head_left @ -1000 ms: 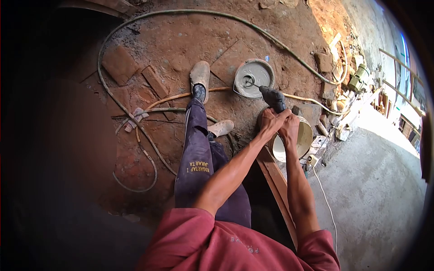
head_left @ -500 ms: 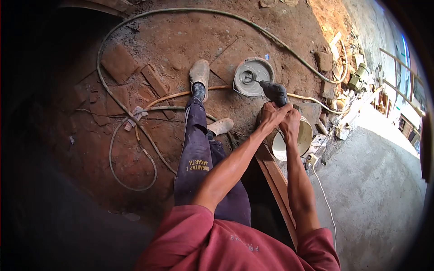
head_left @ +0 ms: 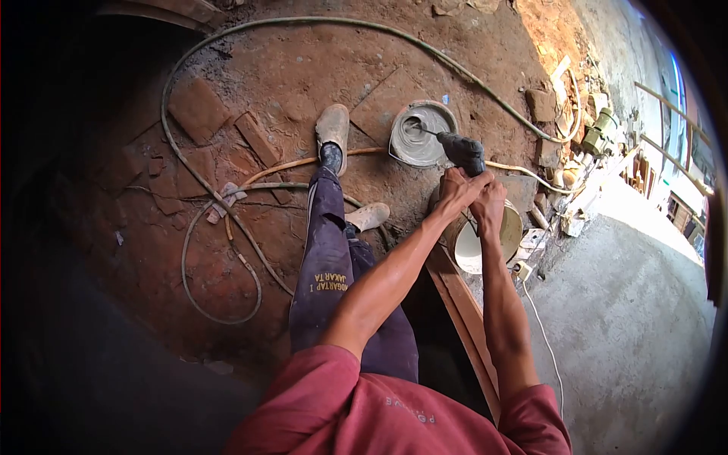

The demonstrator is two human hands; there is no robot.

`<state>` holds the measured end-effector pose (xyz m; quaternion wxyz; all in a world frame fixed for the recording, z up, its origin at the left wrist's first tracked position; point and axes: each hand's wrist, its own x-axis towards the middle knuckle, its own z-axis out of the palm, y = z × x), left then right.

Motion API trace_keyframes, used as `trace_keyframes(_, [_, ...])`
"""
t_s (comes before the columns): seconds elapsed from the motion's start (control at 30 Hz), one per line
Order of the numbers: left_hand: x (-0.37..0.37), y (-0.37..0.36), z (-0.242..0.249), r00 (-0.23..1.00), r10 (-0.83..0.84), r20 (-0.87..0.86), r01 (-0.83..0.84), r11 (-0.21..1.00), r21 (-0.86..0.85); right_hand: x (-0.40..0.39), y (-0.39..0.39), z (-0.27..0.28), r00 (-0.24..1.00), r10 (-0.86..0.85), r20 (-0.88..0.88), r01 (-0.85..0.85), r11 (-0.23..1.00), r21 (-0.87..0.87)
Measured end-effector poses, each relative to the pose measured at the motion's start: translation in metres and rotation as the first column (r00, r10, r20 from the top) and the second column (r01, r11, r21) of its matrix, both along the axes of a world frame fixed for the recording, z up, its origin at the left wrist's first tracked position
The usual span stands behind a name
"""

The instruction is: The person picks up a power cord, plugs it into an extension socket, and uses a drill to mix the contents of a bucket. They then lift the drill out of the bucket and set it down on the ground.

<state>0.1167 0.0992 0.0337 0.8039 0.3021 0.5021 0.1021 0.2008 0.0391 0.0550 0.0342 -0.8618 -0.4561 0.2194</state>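
I have both hands clenched on the drill (head_left: 461,152), the left hand (head_left: 457,193) wrapped round the grip from one side and the right hand (head_left: 489,203) pressed against it from the other, so the 2 touch each other. The drill sits just beyond my knuckles, tilted away from me, and its mixing rod (head_left: 426,133) runs on into the grey slurry of the bucket (head_left: 422,136) standing on the dirt floor (head_left: 288,76) further out.

I judge the drill heavy and stiff, and with the rod sunk in thick wet mix it will twist against the wrists, so a 2-handed hold low on the handle suits it. Its dusty casing could be slippery.

Directly under my hands stands a second bucket (head_left: 485,243), pale inside, with a wooden plank (head_left: 462,303) running back toward me beside it. Left of the hands are my 2 shoes (head_left: 334,129) and a hose (head_left: 227,220) looping over the floor. A white cable (head_left: 546,341) trails back on the concrete at my right.
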Motion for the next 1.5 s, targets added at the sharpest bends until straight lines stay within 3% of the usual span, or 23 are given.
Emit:
trace_keyframes(0.07, [0.005,-0.006,-0.008,0.996,0.091,0.026,-0.091,0.996,0.019,-0.001,0.003,-0.001,0.998,-0.046,-0.044,0.048,0.998,0.038])
trace_keyframes(0.17, [0.007,-0.008,-0.010,0.999,0.039,-0.010,-0.039,0.999,0.018,0.003,0.002,-0.003,0.999,-0.036,-0.033,0.037,0.999,0.039])
trace_keyframes(0.23, [0.003,0.004,0.001,0.998,0.049,0.049,-0.048,0.999,-0.018,0.009,-0.004,-0.012,0.993,0.077,0.089,-0.088,0.988,0.128])
trace_keyframes(0.33, [0.007,0.007,0.000,0.998,0.059,0.037,-0.061,0.997,0.057,0.016,-0.006,-0.019,0.993,0.054,0.101,-0.062,0.995,0.073])
trace_keyframes(0.37, [0.007,0.006,0.002,0.996,0.058,0.061,-0.058,0.998,0.004,0.019,-0.008,-0.020,0.995,0.052,0.082,-0.055,0.998,0.026])
trace_keyframes(0.47, [0.016,0.000,-0.010,0.994,0.081,0.069,-0.083,0.996,0.029,0.017,-0.006,-0.015,0.996,0.035,0.083,-0.045,0.992,0.119])
trace_keyframes(0.6, [0.021,-0.003,-0.016,0.986,0.112,0.127,-0.117,0.993,0.032,0.024,-0.011,-0.021,0.999,-0.007,0.040,0.003,0.996,0.084])
trace_keyframes(0.67, [0.023,-0.002,-0.017,0.996,-0.039,0.085,0.037,0.999,0.030,0.028,-0.015,-0.024,0.998,0.005,0.068,-0.011,0.996,0.088])
trace_keyframes(0.8, [0.037,-0.024,-0.037,0.996,0.056,0.062,-0.061,0.995,0.077,0.031,-0.025,-0.021,0.991,0.059,0.124,-0.070,0.994,0.088])
trace_keyframes(0.9, [0.040,-0.021,-0.033,0.987,0.077,0.143,-0.083,0.996,0.031,0.023,-0.007,0.000,0.998,-0.067,0.006,0.067,0.996,-0.051])
trace_keyframes(1.1, [0.038,-0.022,-0.017,0.996,0.007,0.089,-0.010,1.000,0.028,0.032,-0.026,-0.006,0.997,0.023,0.080,-0.029,0.997,0.067])
trace_keyframes(1.23, [0.039,-0.033,-0.012,0.998,-0.018,0.062,0.017,1.000,0.012,0.034,-0.037,-0.002,0.995,0.035,0.095,-0.041,0.998,0.056])
trace_keyframes(1.3, [0.042,-0.032,-0.017,0.999,-0.044,0.017,0.043,0.995,0.093,0.033,-0.035,-0.002,0.998,-0.063,0.001,0.063,0.995,0.075])
trace_keyframes(1.43, [0.044,-0.041,-0.019,0.997,-0.062,0.048,0.061,0.998,0.035,0.030,-0.038,0.001,0.993,-0.116,-0.026,0.118,0.992,0.050])
trace_keyframes(1.5, [0.040,-0.044,-0.012,0.999,-0.046,0.021,0.046,0.999,0.020,0.030,-0.044,0.000,0.997,0.003,0.082,-0.009,0.998,0.068])
